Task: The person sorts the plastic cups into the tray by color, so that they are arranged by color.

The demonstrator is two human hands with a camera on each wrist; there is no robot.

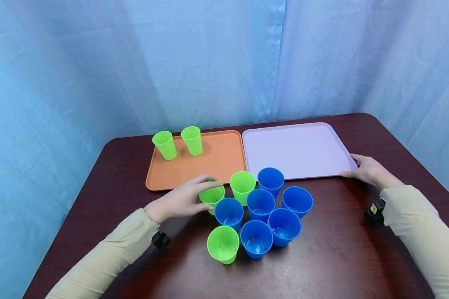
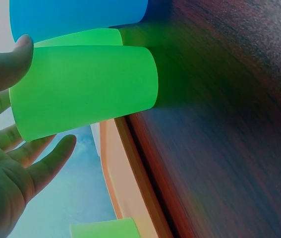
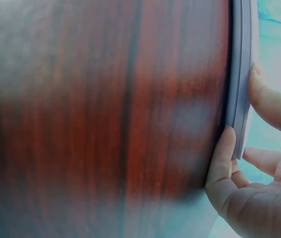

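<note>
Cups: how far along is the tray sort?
Done: two green cups stand on the orange tray. In hand: left hand closes around a green cup on the table; right hand holds the lilac tray corner. Left: two more green cups and six blue cups on the table.

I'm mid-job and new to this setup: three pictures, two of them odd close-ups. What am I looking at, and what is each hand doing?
There is no machine here: a person works with bare hands, wearing three cameras. The wide picture comes from the head; the close-ups come from each wrist, turned sideways.

On the brown table lie an orange tray holding two green cups, and a lilac tray. In front stands a cluster of green and blue cups.

The left hand reaches round one green cup at the cluster's edge; the left wrist view shows its fingers spread beside it, not clamped. The right hand holds the lilac tray's near right corner, thumb and fingers on its rim.
</note>
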